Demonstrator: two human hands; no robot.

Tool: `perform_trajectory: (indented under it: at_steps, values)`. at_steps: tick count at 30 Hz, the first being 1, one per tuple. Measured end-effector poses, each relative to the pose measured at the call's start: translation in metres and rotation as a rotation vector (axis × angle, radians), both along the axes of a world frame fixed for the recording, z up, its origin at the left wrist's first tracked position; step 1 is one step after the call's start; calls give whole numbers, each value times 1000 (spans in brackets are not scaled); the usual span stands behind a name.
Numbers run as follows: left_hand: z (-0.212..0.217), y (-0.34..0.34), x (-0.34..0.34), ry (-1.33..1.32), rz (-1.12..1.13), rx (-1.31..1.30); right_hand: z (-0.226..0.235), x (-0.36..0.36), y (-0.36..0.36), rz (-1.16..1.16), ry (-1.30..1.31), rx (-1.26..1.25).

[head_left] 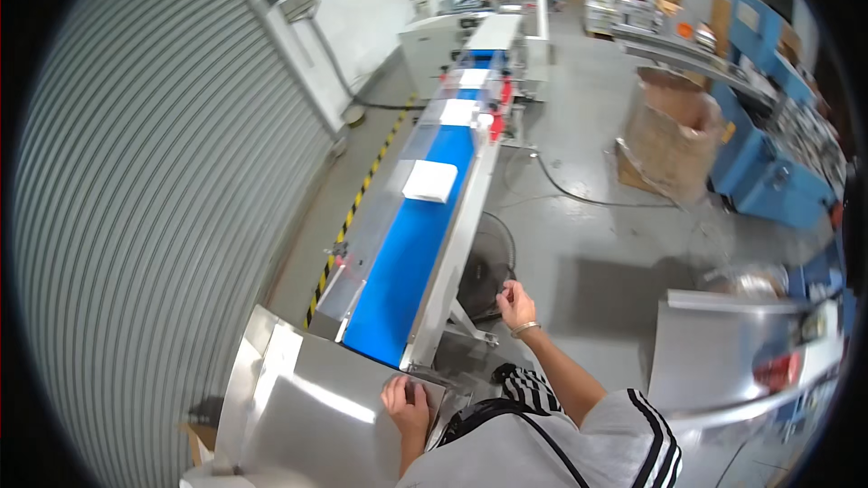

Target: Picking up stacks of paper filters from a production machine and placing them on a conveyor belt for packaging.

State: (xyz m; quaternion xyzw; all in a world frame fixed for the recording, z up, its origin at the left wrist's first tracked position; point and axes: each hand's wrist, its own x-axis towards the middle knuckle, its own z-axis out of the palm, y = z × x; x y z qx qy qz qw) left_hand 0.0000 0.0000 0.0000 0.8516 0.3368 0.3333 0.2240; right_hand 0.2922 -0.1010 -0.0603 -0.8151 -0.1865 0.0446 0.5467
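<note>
My left hand (407, 405) rests on the near end of the metal table (334, 425), fingers loosely bent and a little apart, with nothing visible in them. My right hand (517, 307), with a bracelet at the wrist, is raised beside the conveyor's right side. Its fingers are half curled and apart from the thumb, and I see nothing held. Ahead runs a blue conveyor belt (391, 294). A stack of white sheets or flat packs (430, 181) lies on it, well beyond both hands. Farther along the belt are more white pieces (457, 112).
A corrugated shutter (154, 199) stands on the left, with a yellow-black floor stripe (364, 185) beside the conveyor. To the right are a large carton (669, 140), blue machinery (778, 176) and a metal table (701, 352). A cable (588, 199) crosses the floor.
</note>
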Motion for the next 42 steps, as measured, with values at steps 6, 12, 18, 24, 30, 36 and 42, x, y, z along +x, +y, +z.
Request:
perform_trajectory:
  at_steps: [6, 12, 18, 24, 30, 36, 42]
  values:
    - [-5, -15, -1, -11, -21, 34, -71, -87, -117, 147, 260, -510]
    - [-19, 0, 0, -76, -76, 101, -99, -166, -202, 585, 392, -811]
    - [-35, 1, -6, 42, -70, 79, -143, -219, -305, 673, 553, -961]
    - [-13, -85, -7, 160, -44, 115, -162, -283, -454, 129, 871, -657]
    - [0, -240, 39, -62, -359, 12, -203, -383, -618, 267, 629, -953]
    - [72, -437, 73, -191, -758, -214, -234, -477, -724, 31, 734, -885]
    - [149, -572, 74, -164, -1358, -749, -178, -507, -738, -998, 1273, 142]
